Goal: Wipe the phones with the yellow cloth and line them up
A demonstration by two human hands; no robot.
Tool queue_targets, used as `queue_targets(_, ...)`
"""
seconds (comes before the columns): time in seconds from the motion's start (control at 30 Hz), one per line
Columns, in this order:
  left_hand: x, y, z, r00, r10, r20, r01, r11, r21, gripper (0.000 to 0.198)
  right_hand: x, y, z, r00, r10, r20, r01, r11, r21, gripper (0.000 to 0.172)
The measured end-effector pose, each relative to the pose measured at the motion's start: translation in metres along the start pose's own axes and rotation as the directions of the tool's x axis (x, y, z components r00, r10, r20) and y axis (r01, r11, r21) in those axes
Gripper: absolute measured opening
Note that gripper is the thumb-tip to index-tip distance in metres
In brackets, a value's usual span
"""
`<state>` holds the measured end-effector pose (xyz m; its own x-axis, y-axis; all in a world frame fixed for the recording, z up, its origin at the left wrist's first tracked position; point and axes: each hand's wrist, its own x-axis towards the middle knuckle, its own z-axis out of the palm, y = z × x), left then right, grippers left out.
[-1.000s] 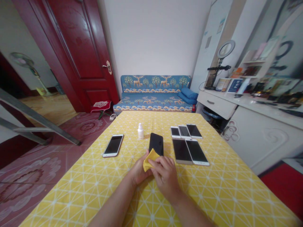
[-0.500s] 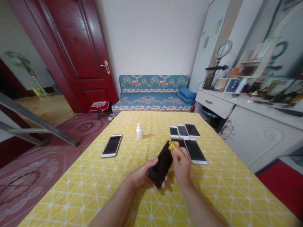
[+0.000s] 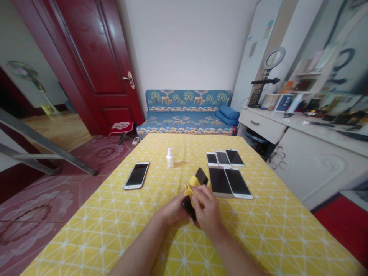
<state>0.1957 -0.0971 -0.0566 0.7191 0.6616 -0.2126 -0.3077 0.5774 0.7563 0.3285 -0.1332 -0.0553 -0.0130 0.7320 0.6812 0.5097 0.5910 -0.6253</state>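
Note:
A black smartphone [image 3: 202, 176] is held tilted above the table, with my left hand [image 3: 173, 211] closed around its lower left side. My right hand [image 3: 207, 211] pinches a yellow cloth [image 3: 191, 185] and presses it against the phone. Cloth and fingers cover the middle of the phone. Just right of my right hand, a dark-screened phone [image 3: 220, 182] lies on the tablecloth, beside a larger white-framed phone [image 3: 238, 183]. Behind these two lie a small white phone [image 3: 212, 158], another phone [image 3: 222, 158] and a white-edged phone [image 3: 235, 157].
The table wears a yellow patterned tablecloth [image 3: 100, 230]. A white bottle [image 3: 170, 159] stands upright beyond my left hand, and a white phone [image 3: 137, 175] lies at the left. Past the far edge is a blue sofa [image 3: 184, 122]; a white dresser [image 3: 322, 153] stands at the right.
My right hand has moved left with the cloth, from the phone's upper right edge to across its middle. The phone has tipped, and the dark phone on the table is now uncovered.

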Motion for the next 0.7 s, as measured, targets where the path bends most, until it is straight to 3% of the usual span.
queue_targets(0.1, 0.003, 0.000, -0.003, 0.996, 0.029, -0.079, -0.039, 0.991, -0.127, 0.035, -0.005, -0.010, 0.005, 0.996, -0.048, 0.069, 0.050, 0.998, -0.026, 0.036)
queue_targets(0.3, 0.001, 0.010, 0.001, 0.980, 0.040, -0.195, -0.088, 0.966, -0.243, 0.040, -0.007, -0.014, 0.003, 0.984, -0.148, 0.104, 0.166, 0.966, -0.197, 0.036)
queue_targets(0.43, -0.001, 0.017, 0.005, 0.936, 0.098, -0.339, -0.199, 0.941, -0.276, 0.032, -0.003, -0.006, -0.004, 0.988, -0.098, 0.117, 0.131, 0.938, -0.322, 0.032)
queue_targets(0.53, 0.000, 0.017, 0.002, 0.895, 0.208, -0.395, -0.308, 0.928, -0.211, 0.024, -0.001, 0.003, -0.009, 0.995, -0.021, 0.098, 0.057, 0.926, -0.373, 0.029)
queue_targets(0.7, 0.002, 0.015, -0.004, 0.865, 0.301, -0.401, -0.377, 0.918, -0.124, 0.030, -0.001, 0.009, -0.005, 0.998, 0.045, -0.039, -0.050, 0.988, -0.144, 0.023)
